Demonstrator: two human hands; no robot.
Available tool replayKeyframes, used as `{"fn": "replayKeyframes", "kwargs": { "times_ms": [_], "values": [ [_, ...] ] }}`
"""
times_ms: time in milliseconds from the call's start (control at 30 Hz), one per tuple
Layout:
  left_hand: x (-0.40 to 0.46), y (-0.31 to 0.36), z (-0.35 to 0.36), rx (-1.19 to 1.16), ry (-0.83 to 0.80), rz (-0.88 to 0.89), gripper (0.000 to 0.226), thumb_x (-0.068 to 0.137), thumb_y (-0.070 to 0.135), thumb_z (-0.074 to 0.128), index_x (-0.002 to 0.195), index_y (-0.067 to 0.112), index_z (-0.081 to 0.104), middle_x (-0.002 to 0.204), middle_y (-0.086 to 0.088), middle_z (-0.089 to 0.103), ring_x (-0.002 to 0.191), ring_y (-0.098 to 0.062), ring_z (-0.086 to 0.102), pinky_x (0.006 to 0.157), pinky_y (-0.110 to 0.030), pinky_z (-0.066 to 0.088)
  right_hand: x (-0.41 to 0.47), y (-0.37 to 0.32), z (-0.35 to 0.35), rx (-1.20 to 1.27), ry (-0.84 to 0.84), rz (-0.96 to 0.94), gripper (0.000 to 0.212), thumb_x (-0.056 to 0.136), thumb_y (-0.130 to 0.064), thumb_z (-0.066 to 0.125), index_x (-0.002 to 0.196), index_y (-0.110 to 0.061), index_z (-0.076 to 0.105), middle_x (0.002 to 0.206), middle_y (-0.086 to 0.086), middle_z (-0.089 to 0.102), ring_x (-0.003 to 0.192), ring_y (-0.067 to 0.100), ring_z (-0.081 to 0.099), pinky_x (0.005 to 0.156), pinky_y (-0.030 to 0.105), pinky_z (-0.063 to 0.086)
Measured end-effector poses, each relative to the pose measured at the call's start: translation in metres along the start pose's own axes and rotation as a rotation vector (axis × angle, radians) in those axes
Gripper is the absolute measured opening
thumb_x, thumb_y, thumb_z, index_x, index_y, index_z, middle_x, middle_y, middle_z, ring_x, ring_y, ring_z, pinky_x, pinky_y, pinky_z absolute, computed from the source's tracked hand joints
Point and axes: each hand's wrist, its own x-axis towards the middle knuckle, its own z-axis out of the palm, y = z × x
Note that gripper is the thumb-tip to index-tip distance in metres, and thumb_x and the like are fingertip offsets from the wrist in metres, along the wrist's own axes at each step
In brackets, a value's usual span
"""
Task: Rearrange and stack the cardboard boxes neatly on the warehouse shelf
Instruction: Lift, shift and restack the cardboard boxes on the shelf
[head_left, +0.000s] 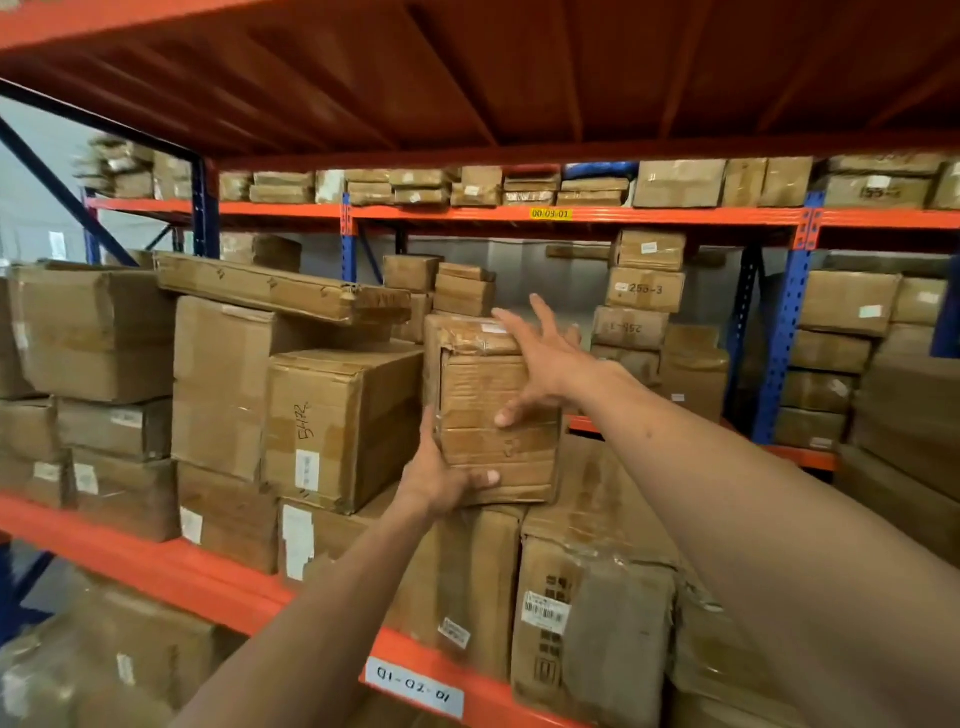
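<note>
A taped cardboard box (488, 395) stands upright on top of larger boxes on the orange shelf (171, 571). My left hand (441, 475) grips its lower left corner, thumb across the front face. My right hand (540, 358) is spread open against the box's upper right edge, fingers apart, thumb on the front face. To the left stands a bigger box marked 5492 (332, 426), close beside the held box. A long flat box (280, 288) lies tilted across the boxes further left.
Large boxes (592, 613) sit under the held box, one with a barcode label. Stacks of boxes fill the left of the shelf (93, 332) and a rack behind (644, 291). The upper orange deck (467, 78) hangs low overhead. A shelf tag reads 01-02-01 (413, 686).
</note>
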Motion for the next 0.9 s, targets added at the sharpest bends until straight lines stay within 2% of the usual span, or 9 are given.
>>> {"fn": "replayKeyframes", "kwargs": {
  "times_ms": [133, 267, 367, 433, 467, 567, 700, 800, 900],
  "values": [
    [0.004, 0.0, 0.0, -0.165, -0.017, -0.038, 0.112, 0.071, 0.002, 0.087, 0.157, 0.033, 0.021, 0.135, -0.001, 0.062, 0.126, -0.024, 0.056, 0.109, -0.052, 0.043, -0.001, 0.008, 0.008, 0.068, 0.064, -0.059, 0.13, 0.053, -0.032, 0.099, 0.156, -0.043, 0.021, 0.155, 0.002, 0.029, 0.143, 0.034, 0.031, 0.115, 0.059, 0.029],
    [-0.007, 0.003, -0.003, -0.163, 0.004, -0.05, 0.085, 0.074, -0.001, 0.083, 0.145, 0.026, 0.046, 0.119, 0.001, 0.068, 0.112, -0.023, 0.063, 0.103, -0.05, 0.05, -0.015, 0.007, 0.001, 0.092, 0.164, -0.055, 0.117, 0.055, -0.036, 0.098, 0.152, -0.042, 0.034, 0.142, 0.002, 0.042, 0.134, 0.032, 0.04, 0.112, 0.055, 0.034],
    [-0.013, 0.013, -0.019, -0.091, -0.058, -0.051, 0.064, 0.071, 0.006, 0.087, 0.122, 0.031, 0.058, 0.109, 0.006, 0.068, 0.095, -0.019, 0.065, 0.083, -0.051, 0.06, -0.029, 0.005, -0.017, 0.044, 0.191, -0.066, 0.107, 0.052, -0.048, 0.097, 0.145, -0.041, 0.044, 0.124, 0.001, 0.048, 0.122, 0.028, 0.046, 0.105, 0.049, 0.04],
    [-0.015, 0.016, -0.034, -0.074, -0.119, -0.047, 0.065, 0.064, 0.013, 0.093, 0.117, 0.032, 0.06, 0.111, 0.003, 0.069, 0.096, -0.022, 0.067, 0.065, -0.047, 0.063, -0.038, 0.005, -0.03, 0.009, 0.176, -0.046, 0.103, 0.049, -0.059, 0.094, 0.139, -0.042, 0.046, 0.121, 0.001, 0.05, 0.119, 0.028, 0.048, 0.1, 0.048, 0.042],
    [-0.014, 0.014, -0.04, -0.075, -0.146, -0.06, 0.076, 0.058, 0.018, 0.096, 0.123, 0.03, 0.059, 0.116, 0.001, 0.069, 0.099, -0.024, 0.068, 0.062, -0.044, 0.063, -0.041, 0.006, -0.035, -0.018, 0.168, -0.025, 0.103, 0.048, -0.065, 0.092, 0.138, -0.042, 0.046, 0.123, 0.003, 0.05, 0.119, 0.029, 0.048, 0.099, 0.048, 0.042],
    [-0.016, 0.0, -0.047, -0.134, -0.222, -0.18, 0.124, 0.039, 0.037, 0.102, 0.147, 0.026, 0.043, 0.133, -0.004, 0.062, 0.113, -0.026, 0.063, 0.078, -0.045, 0.062, -0.043, 0.007, -0.044, -0.108, 0.108, 0.054, 0.109, 0.048, -0.074, 0.086, 0.142, -0.047, 0.038, 0.133, 0.007, 0.045, 0.125, 0.035, 0.046, 0.1, 0.052, 0.04],
    [-0.021, -0.021, -0.034, -0.284, -0.311, -0.189, 0.113, 0.039, 0.038, 0.104, 0.138, 0.03, 0.05, 0.127, -0.002, 0.068, 0.115, -0.027, 0.065, 0.084, -0.056, 0.059, -0.04, 0.004, -0.04, -0.021, -0.07, 0.02, 0.117, 0.053, -0.071, 0.087, 0.151, -0.057, 0.024, 0.143, 0.006, 0.034, 0.134, 0.037, 0.038, 0.109, 0.056, 0.034],
    [-0.022, -0.027, -0.027, -0.367, -0.255, -0.154, 0.109, 0.036, 0.033, 0.105, 0.133, 0.026, 0.055, 0.118, -0.001, 0.074, 0.107, -0.024, 0.071, 0.08, -0.052, 0.06, -0.036, -0.002, -0.03, 0.122, -0.01, -0.029, 0.112, 0.055, -0.07, 0.087, 0.151, -0.053, 0.033, 0.144, 0.002, 0.046, 0.132, 0.031, 0.043, 0.109, 0.05, 0.037],
    [-0.027, -0.021, -0.023, -0.406, -0.212, -0.084, 0.1, 0.039, 0.027, 0.104, 0.129, 0.025, 0.059, 0.112, 0.002, 0.076, 0.105, -0.02, 0.072, 0.088, -0.045, 0.059, -0.041, 0.002, -0.028, 0.231, 0.029, -0.026, 0.104, 0.06, -0.061, 0.089, 0.15, -0.046, 0.04, 0.143, -0.001, 0.055, 0.129, 0.025, 0.049, 0.108, 0.044, 0.042]
  ]
}}
